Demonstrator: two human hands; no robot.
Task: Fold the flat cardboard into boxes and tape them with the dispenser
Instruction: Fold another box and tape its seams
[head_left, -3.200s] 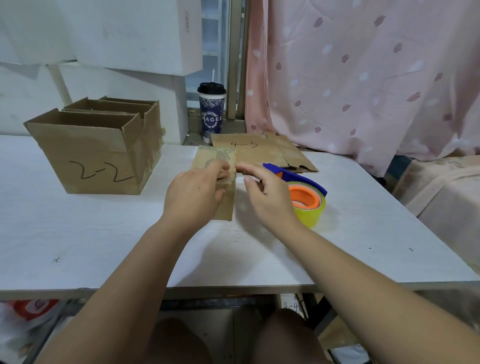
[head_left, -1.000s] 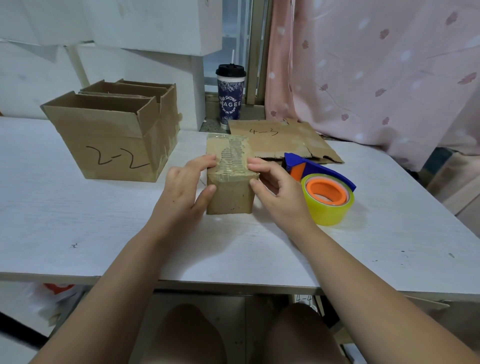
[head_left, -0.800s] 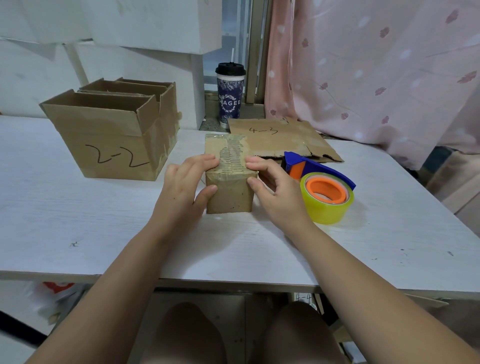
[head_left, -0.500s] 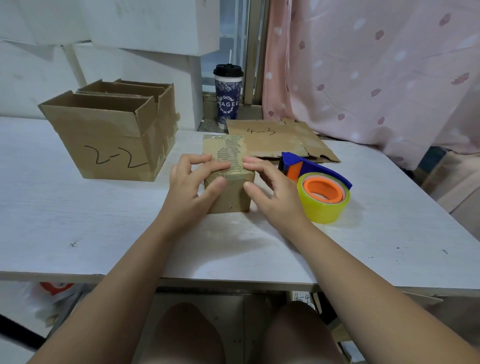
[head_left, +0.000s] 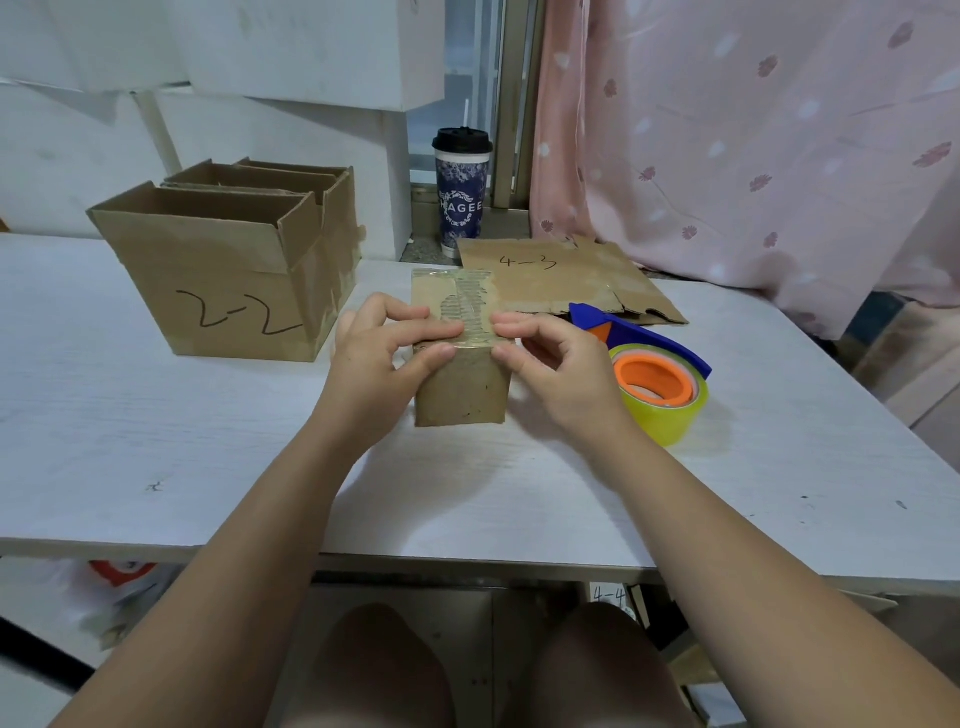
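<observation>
White table (head_left: 156, 441): small taped box (head_left: 462, 387) mid-table, left hand (head_left: 374, 364) and right hand (head_left: 561, 369) pinching its near top edge. Labels: open box (head_left: 223, 291) "2-2", flat cardboard (head_left: 550, 280) "4-3", cup (head_left: 461, 202) "HAGEE". Part of tape dispenser (head_left: 660, 384) hidden behind right hand.

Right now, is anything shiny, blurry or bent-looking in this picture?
Head view: soft even light; tape on the small box shows a faint sheen; left hand and right hand look sharp; the 2-2 box looks splayed, likely wide-lens distortion.
</observation>
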